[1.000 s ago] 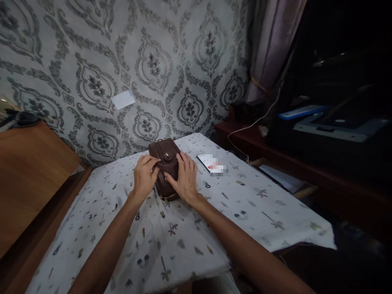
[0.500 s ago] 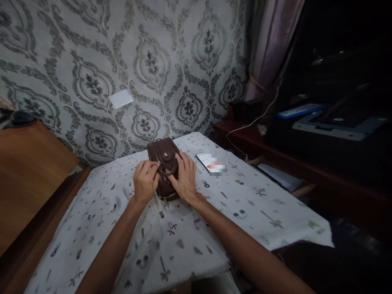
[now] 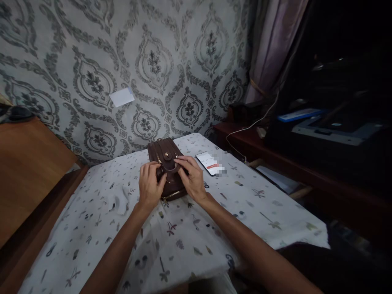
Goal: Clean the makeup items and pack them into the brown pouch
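A brown handbag (image 3: 165, 148) with gold-coloured studs and zips lies on a table with a white printed cloth (image 3: 180, 245). My left hand (image 3: 150, 183) has its fingers bent over the bag's left side, with the thumb close to the curved handle. On the other side my right hand (image 3: 192, 177) pinches the handle (image 3: 169, 169) near its right end. The gold zip (image 3: 171, 195) along the bag's near edge shows between my wrists. My fingers hide part of the bag's sides.
A phone (image 3: 210, 165) with a lit screen lies right of the bag. Left of my hand is a white fold or scrap (image 3: 122, 202); I cannot tell which. A white cable (image 3: 245, 130) hangs by the dark red furniture (image 3: 222, 128). A brown wooden panel (image 3: 33, 163) stands at left.
Both hands have shifted slightly right on the bag. The handle lies lower and flatter, and more of the bag's near end shows. A white fold or scrap now stands out at left.
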`<state>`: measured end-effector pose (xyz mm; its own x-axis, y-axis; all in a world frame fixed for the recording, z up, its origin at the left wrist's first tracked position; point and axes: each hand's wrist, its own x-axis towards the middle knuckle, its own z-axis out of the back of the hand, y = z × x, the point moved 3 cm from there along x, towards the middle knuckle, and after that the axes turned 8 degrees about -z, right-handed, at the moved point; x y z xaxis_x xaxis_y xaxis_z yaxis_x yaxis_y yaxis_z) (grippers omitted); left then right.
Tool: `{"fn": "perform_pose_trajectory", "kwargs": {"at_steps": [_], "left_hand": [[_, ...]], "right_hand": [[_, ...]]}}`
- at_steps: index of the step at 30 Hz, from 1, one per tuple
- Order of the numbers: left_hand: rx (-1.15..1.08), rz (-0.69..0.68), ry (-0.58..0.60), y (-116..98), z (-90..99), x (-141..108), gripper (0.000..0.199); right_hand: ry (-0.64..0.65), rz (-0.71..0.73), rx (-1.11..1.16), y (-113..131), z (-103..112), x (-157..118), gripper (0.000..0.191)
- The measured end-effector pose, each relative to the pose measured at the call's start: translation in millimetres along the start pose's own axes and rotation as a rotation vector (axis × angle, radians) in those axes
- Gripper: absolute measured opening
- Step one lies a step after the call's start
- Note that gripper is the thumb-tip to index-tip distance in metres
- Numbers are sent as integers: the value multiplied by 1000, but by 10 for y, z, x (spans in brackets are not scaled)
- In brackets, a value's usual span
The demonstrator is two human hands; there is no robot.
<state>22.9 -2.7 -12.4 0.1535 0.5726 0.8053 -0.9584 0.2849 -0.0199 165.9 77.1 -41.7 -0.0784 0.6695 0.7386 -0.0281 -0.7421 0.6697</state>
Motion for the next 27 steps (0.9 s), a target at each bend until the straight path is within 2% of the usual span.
{"fn": "perform_pose_trajectory", "kwargs": {"at_steps": [3, 5, 10, 20, 24, 27], "left_hand": [[-2, 3, -24, -56, -16, -104, 7], [15, -21, -24, -91, -22, -153, 3], [45, -45, -27, -114, -45, -204, 8], [14, -28, -106, -102, -171, -314, 15], [-36, 11, -135, -83, -163, -282, 11], [-43, 46, -168, -51, -140, -188, 20]], "right_hand": [[151, 24, 70, -18, 66, -16, 26], [185, 33, 94, -41, 94, -27, 24], [159, 61, 73, -62, 88, -43, 22], [213, 74, 19, -37, 115, -111, 24], [212, 92, -17, -54, 103, -142, 26], [199, 115, -48, -60, 98, -166, 28]]}}
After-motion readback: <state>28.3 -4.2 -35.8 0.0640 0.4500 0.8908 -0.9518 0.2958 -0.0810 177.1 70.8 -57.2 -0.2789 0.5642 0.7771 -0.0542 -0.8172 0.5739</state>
